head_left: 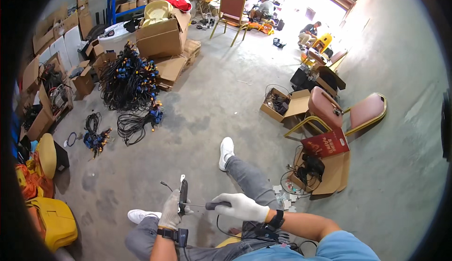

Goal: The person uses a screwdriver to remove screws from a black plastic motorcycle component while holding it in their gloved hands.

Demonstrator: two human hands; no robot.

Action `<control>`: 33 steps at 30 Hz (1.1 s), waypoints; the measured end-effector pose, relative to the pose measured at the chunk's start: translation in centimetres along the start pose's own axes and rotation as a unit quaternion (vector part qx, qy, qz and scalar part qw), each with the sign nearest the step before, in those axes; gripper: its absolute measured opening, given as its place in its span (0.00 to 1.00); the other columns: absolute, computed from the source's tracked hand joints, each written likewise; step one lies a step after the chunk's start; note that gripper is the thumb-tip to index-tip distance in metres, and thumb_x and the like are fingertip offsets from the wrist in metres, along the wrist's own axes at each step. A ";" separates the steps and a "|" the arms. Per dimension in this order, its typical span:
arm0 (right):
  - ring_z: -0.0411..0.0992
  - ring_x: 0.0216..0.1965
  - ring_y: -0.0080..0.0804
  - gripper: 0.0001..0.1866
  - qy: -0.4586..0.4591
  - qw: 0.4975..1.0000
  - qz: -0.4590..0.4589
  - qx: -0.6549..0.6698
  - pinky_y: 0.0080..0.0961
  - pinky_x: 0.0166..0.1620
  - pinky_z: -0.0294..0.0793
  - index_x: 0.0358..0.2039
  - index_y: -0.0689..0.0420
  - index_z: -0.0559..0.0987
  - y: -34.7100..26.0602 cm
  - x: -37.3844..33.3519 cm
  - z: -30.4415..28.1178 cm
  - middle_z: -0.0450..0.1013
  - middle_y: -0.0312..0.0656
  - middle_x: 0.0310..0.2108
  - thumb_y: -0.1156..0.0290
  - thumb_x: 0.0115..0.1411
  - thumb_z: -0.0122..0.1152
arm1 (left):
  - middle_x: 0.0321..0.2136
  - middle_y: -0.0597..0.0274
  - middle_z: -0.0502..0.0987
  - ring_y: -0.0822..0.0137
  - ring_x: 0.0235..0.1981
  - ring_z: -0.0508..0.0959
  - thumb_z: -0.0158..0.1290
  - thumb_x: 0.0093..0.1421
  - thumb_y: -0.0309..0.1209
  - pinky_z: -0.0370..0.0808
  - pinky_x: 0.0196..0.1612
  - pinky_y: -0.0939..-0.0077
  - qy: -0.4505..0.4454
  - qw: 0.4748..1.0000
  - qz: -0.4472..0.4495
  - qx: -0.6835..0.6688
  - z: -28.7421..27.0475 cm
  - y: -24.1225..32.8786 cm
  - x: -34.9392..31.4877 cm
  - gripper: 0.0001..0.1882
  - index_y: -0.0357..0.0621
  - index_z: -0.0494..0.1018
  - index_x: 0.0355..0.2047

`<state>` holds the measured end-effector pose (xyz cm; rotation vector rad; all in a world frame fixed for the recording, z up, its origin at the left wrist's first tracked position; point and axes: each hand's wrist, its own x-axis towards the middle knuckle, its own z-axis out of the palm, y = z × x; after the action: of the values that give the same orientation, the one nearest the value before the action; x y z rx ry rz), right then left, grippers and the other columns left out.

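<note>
My left hand [170, 212], in a white knitted glove, is closed round a narrow black part [184, 191] held upright, whose kind I cannot make out. A white tab [182, 178] shows at its top, and a short black cable [165, 184] sticks out to its left. My right hand [247, 208], also gloved in white, grips the dark handle of a screwdriver [217, 206]. The thin metal shaft points left and meets the side of the black part; its tip is too small to see clearly. Both hands are above my bent legs in grey trousers.
Bundled black cables [127, 84] with blue connectors lie at the left. Yellow plastic parts [52, 221] stand near left. On my right are an open cardboard box [336, 176] with black devices and two pink-padded chairs [325, 108]. Two people sit working far back.
</note>
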<state>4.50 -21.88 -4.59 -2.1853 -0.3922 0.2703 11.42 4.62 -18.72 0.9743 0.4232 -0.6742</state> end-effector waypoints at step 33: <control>0.79 0.44 0.33 0.31 -0.109 0.957 0.237 0.129 0.32 0.50 0.80 0.68 0.56 0.74 0.1 -0.1 -0.6 0.79 0.41 0.47 0.58 0.68 0.66 | 0.33 0.57 0.81 0.65 0.19 0.81 0.48 0.78 0.47 0.89 0.27 0.57 0.005 0.999 -0.012 0.042 -1.4 -0.5 1.0 0.21 0.47 0.73 0.61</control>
<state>4.68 -22.47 -4.32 -1.9692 0.0590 0.7865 11.73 5.30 -20.36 1.0541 0.4174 -0.7136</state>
